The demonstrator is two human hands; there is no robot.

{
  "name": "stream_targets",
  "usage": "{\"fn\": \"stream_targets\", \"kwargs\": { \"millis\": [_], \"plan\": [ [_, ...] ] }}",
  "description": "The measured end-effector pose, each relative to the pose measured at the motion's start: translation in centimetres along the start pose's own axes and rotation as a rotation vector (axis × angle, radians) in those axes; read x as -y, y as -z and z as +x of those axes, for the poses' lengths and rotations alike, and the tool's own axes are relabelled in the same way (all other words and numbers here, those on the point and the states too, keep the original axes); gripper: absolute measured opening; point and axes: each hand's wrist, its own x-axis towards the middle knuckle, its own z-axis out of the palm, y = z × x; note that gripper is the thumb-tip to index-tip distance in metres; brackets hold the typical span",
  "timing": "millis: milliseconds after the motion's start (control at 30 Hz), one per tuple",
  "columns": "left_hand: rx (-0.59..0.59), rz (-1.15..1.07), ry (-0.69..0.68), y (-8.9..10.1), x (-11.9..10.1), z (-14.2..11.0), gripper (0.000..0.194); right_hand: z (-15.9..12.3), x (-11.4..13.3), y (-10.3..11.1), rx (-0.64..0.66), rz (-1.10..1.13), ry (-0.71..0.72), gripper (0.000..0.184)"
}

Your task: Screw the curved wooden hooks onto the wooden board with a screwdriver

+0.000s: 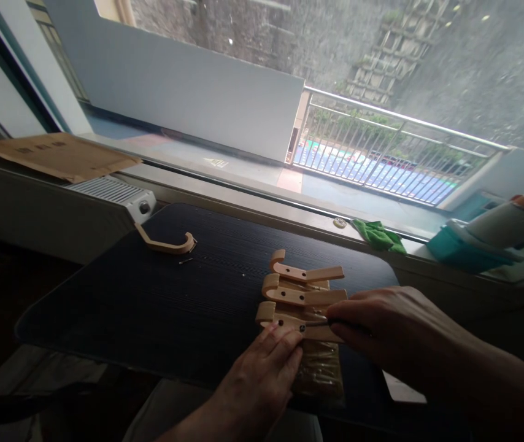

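Three pale wooden hooks lie side by side across a tape-wrapped strip (319, 371): the far hook (296, 272), the middle hook (308, 298) and the near hook (289, 319). Dark screws or holes dot each one. My left hand (262, 368) holds the near hook, its fingers closed together against the front side. From the right, my right hand (363, 319) grips a screwdriver (317, 322), whose thin shaft reaches a screw on the near hook. Most of the handle is hidden in my fist.
A separate wooden hook (167, 247) rests at the dark table's (207, 294) far left, with a small screw (186, 261) beside it. A brown envelope (59, 153), green cloth (379, 236) and teal container (459, 245) lie along the window side. A white card (404, 390) pokes out at right.
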Motion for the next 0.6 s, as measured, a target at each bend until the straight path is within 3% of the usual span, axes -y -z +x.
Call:
{"fn": "stream_targets", "kwargs": {
  "millis": [600],
  "plan": [
    [-0.020,0.002,-0.004,-0.4,0.2,-0.2,0.034,1.7,0.1,0.2,0.120,0.050,0.032,0.024]
  ]
}}
